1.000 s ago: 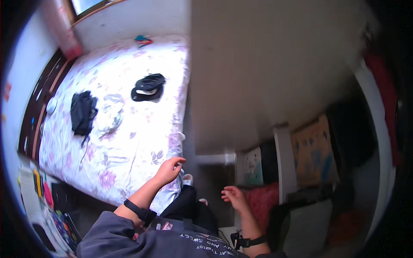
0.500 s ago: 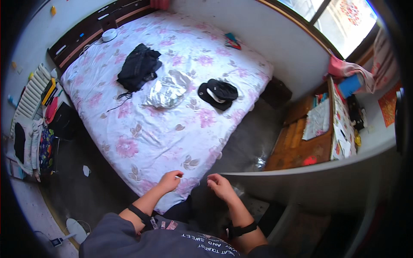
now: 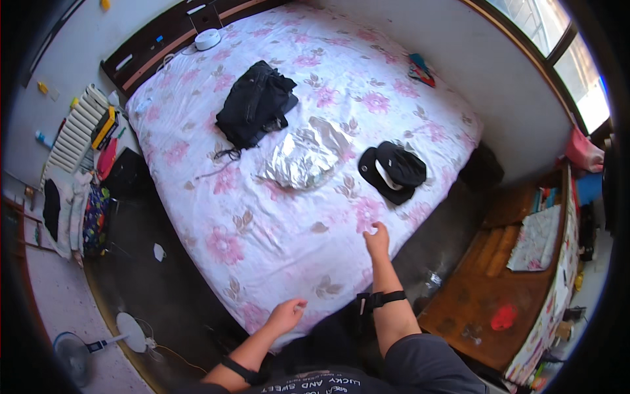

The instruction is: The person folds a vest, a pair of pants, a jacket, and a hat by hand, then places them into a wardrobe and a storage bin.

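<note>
My right hand (image 3: 378, 242) reaches out over the bed (image 3: 275, 253), thumb and fingers apart and nothing between them. It is nearest to the black caps (image 3: 398, 166), which lie one against another with something white between them. My left hand (image 3: 287, 316) hovers above the near corner of the bed, empty, its fingers loosely bent. In the middle of the floral sheet lies a crumpled silver, foil-like bag (image 3: 302, 159). Behind it to the left is a black bundle of cloth or a soft bag (image 3: 254, 105), with a thin cord trailing toward me.
A wooden cabinet (image 3: 485, 289) stands right of the bed. On the left are a shelf of folded things (image 3: 69, 207) and a fan (image 3: 72, 358). A round white device (image 3: 208, 39) sits by the headboard, and a small colourful item (image 3: 421, 70) lies at the far right edge.
My right hand has moved forward and right, toward the caps; my left has stayed back near the bed's corner. The view has shifted, and the bed's things stay where they lay.
</note>
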Available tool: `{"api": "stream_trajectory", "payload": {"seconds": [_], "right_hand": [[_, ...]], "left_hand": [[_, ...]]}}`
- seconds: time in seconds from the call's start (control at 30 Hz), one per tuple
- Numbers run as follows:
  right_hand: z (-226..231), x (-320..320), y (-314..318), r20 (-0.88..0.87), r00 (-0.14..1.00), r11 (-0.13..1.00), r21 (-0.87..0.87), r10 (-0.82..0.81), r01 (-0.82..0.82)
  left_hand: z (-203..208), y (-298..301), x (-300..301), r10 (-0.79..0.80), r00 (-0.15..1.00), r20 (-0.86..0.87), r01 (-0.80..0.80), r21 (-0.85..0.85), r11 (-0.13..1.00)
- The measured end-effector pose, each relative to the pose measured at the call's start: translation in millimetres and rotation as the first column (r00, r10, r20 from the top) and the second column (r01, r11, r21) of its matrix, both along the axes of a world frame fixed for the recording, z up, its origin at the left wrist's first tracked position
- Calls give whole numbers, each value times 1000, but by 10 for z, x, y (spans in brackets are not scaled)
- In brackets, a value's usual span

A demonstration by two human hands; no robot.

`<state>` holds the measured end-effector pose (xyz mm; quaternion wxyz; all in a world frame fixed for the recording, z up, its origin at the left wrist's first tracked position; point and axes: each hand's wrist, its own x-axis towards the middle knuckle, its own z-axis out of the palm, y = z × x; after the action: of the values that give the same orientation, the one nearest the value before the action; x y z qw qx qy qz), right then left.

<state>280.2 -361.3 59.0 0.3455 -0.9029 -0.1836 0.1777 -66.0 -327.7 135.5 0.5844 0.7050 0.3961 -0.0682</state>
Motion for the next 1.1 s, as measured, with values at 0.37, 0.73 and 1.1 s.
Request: {"api": "stream_trajectory", "payload": {"seconds": [0.37, 0.73, 1.1], "right_hand": [[-726, 1674, 1266, 279, 940, 850, -526, 197, -22], [-958, 2012, 1354, 333, 811, 721, -676, 481, -150], [-1126, 2028, 1397, 325, 737, 624, -764, 592, -165]], "left_hand": [[-493, 491, 357, 355, 908, -221, -405, -254, 878], [-745, 435, 663, 355, 919, -172, -387, -220, 895], [-883, 284, 332, 309, 938, -159, -333, -155, 930]]}}
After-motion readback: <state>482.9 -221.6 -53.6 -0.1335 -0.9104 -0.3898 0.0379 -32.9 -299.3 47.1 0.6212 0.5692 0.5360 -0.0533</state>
